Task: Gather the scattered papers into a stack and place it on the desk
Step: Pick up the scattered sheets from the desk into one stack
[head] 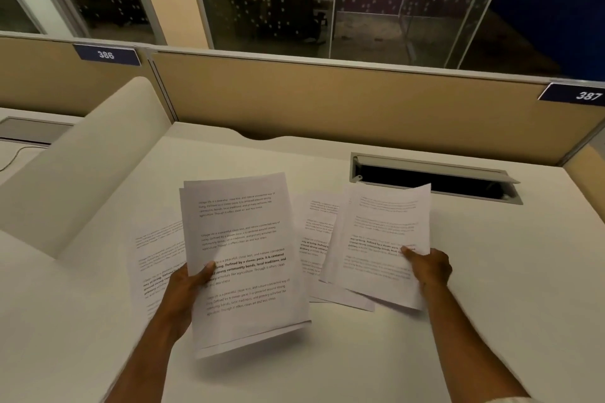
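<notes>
Held stack (245, 258): several printed sheets, edges loosely squared, raised above the desk just left of centre; you hold it up facing you, tilted a little clockwise.
Left hand (188, 288): yours, clasped on the held stack's left edge at about 8 o'clock of the sheets, thumb (209, 270) lying across the printed face, the other fingers hidden behind the paper.
Right-hand sheets (383, 239): a thinner bunch at 3 o'clock from the held stack, lifted at its right side, its lower left corner low over the desk; whether that corner touches the sheets below, you cannot tell.
Right hand (429, 267): yours, pinching those sheets at their right edge, thumb on top near the bold lines of print.
Loose sheets, centre (314, 239): lying flat on the desk between your two hands, partly covered by the right-hand sheets.
Loose sheet, left (154, 258): flat on the desk at 9 o'clock from the held stack, partly hidden behind it and your left wrist.
Desk (491, 271): white top, bearing all the loose paper.
Cable hatch (432, 178): open grey-framed slot at 1 o'clock, just beyond the right-hand sheets.
Partition (327, 98): tan panel at 12 o'clock along the desk's far edge, with number plates 386 (106, 54) at 11 o'clock and 387 (587, 95) at 2 o'clock.
Side divider (85, 167): cream curved panel at 10 o'clock.
</notes>
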The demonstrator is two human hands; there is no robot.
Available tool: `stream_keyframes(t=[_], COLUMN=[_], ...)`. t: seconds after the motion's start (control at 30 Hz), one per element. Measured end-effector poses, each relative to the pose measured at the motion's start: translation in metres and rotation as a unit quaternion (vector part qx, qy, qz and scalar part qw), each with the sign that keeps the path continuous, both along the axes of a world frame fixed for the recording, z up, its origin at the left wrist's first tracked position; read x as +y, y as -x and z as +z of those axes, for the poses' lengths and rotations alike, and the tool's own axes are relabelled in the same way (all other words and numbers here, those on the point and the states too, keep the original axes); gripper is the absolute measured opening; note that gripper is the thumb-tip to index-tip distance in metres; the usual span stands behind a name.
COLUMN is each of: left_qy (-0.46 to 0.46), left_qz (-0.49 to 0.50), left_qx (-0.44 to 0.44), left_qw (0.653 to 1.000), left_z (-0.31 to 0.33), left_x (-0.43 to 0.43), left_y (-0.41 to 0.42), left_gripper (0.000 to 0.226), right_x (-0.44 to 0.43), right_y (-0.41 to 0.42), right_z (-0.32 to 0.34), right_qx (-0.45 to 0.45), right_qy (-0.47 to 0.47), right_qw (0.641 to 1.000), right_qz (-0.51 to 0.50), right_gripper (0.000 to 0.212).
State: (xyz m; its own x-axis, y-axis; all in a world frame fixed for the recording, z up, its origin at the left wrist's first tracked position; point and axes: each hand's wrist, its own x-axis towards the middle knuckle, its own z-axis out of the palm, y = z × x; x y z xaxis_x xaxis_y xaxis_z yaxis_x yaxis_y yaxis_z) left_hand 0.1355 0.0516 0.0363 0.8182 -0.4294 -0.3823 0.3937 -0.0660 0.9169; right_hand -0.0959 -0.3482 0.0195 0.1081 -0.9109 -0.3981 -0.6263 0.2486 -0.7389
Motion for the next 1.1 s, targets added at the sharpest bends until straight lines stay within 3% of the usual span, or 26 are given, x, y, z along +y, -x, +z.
stream_keyframes(t=[0.1, 0.2, 0.3, 0.37, 0.5, 0.6, 0.7, 0.97, 1.1], left_qy=[-0.003, -0.001, 0.003, 0.006, 0.013, 0.018, 0.016, 0.04, 0.077], left_qz=[0.006, 0.011, 0.014, 0.014, 0.01, 0.007, 0.012, -0.01, -0.013], left_qx=[0.001, 0.005, 0.006, 0.008, 0.015, 0.01, 0.005, 0.021, 0.045], left_qw=[1.0, 1.0, 1.0, 1.0, 1.0, 1.0, 1.0, 0.999, 0.996], left_z=[0.001, 0.0, 0.0, 0.0, 0.002, 0.006, 0.008, 0.016, 0.017], left_x=[0.001, 0.003, 0.003, 0.002, -0.002, -0.005, -0.007, -0.024, -0.026], left_y=[-0.002, -0.005, -0.007, -0.009, -0.012, -0.015, -0.018, -0.013, -0.008], left_gripper=[0.043, 0.043, 0.039, 0.036, 0.033, 0.036, 0.031, 0.029, 0.039], right_x=[0.011, 0.016, 0.004, -0.004, -0.014, -0.02, -0.012, 0.071, 0.105], right_y=[-0.021, -0.03, -0.031, -0.028, -0.027, -0.022, -0.017, -0.068, -0.087], right_z=[-0.01, -0.017, -0.022, -0.02, 0.007, 0.049, 0.085, 0.079, 0.066], right_qx=[0.179, 0.198, 0.147, 0.111, -0.038, -0.196, -0.279, -0.34, -0.312], right_qy=[0.008, 0.005, -0.046, -0.068, -0.022, -0.046, -0.101, -0.241, -0.266], right_qw=[0.983, 0.98, 0.988, 0.991, 0.997, 0.972, 0.94, 0.863, 0.857], right_qz=[0.033, 0.027, 0.01, 0.019, 0.066, 0.118, 0.17, 0.285, 0.313], right_gripper=[0.068, 0.074, 0.072, 0.057, 0.042, 0.027, 0.033, 0.038, 0.036])
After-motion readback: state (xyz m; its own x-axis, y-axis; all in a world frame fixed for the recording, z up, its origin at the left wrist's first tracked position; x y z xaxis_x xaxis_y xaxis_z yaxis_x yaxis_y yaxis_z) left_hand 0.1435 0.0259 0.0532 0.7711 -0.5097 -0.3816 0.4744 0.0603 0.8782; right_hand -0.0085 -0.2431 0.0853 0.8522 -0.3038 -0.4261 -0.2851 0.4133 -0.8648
